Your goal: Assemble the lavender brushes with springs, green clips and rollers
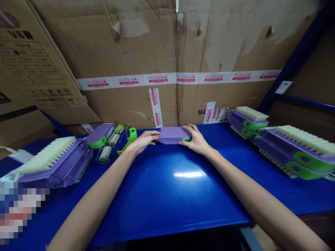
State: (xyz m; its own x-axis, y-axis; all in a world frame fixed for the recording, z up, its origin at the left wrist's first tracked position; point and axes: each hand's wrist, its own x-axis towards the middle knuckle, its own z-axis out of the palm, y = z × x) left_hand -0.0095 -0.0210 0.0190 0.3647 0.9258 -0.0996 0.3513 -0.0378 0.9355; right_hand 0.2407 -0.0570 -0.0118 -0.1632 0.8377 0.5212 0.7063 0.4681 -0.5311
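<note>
A purple scrubbing brush [173, 132] with a green end lies at the middle of the blue table [157, 195], its pale bristles facing down. My right hand [196, 140] grips the green right end, with the thumb in front and the fingers over the top and back. At the left end, the fingers of my left hand [144, 141] close on the purple edge; the thumb is partly hidden. Just left of that hand, a loose green plastic part [132, 134] lies near several metal springs [123, 134].
Stacked purple brushes [288, 146] stand at the right, with another pair [247, 122] farther back. More brushes [60, 162] are stacked at the left. Clear-cased green and white pieces [106, 153] lie near them. Taped cardboard [125, 59] walls the back; a blue frame post [290, 59] rises right.
</note>
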